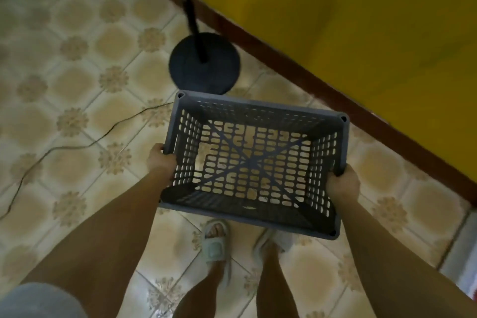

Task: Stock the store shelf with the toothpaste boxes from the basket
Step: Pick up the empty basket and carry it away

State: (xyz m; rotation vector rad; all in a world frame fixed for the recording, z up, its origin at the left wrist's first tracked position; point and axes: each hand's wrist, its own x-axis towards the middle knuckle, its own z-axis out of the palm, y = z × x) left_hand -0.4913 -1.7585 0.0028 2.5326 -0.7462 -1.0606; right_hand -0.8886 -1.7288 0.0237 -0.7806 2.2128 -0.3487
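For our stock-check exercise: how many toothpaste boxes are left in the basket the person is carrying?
0. The grey basket, held by the left hand and right hand, shows only floor tiles through its slotted bottom. No shelf is in view.

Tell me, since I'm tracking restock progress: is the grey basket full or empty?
Empty. The floor tiles show through the basket's slotted bottom, with no boxes inside. The left hand and right hand hold its sides.

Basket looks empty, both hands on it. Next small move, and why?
Probably lower the basket to the floor tiles and let go. Left hand and right hand grip its opposite rims, tiles show through its slotted bottom, no toothpaste boxes inside, and no shelf is in view.
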